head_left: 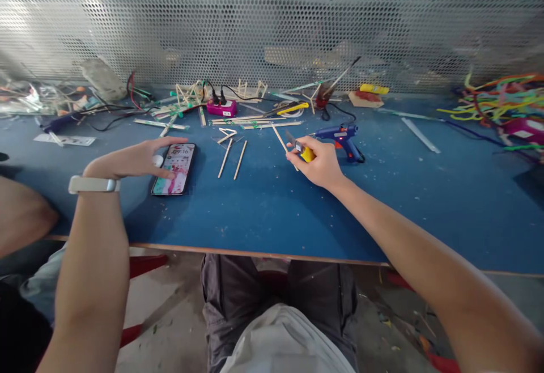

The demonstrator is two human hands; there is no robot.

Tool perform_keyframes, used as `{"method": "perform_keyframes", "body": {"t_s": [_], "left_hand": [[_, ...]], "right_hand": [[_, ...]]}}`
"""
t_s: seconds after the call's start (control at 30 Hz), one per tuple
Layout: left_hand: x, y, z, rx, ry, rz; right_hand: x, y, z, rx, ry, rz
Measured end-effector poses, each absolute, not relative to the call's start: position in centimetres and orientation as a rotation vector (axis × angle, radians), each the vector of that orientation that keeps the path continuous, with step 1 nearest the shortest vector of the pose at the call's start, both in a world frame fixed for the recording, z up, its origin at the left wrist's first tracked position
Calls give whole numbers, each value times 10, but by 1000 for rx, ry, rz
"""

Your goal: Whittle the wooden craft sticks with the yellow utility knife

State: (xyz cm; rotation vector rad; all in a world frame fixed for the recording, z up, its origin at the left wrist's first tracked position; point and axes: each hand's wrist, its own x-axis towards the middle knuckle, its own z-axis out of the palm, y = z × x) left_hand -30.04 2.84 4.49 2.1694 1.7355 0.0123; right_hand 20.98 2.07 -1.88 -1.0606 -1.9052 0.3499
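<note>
My left hand (147,160) is at a phone (181,172) lying on the blue table, its fingers apart, the thumb over the lit screen and another finger near the top edge. A round white object (158,161) shows beside the phone. My right hand (318,160) is closed around a yellow utility knife (306,154), blade toward the upper left. Beside those fingers a thin wooden stick (279,138) slants on the table. Two more sticks (225,159) (240,160) and a small stick frame (227,134) lie between my hands.
A blue glue gun (340,134) lies just beyond my right hand. Along the back are a purple power socket (221,107), cables, a second yellow knife (293,109) and stick structures. Colourful strands (501,98) lie at right. Another person's arm (23,214) is at far left.
</note>
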Motion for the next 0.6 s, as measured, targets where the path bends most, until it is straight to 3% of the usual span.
{"method": "perform_keyframes", "body": {"t_s": [0.6], "left_hand": [[-302, 21, 52, 2237, 1639, -46]], "right_hand": [[210, 23, -18, -1014, -1896, 343]]}}
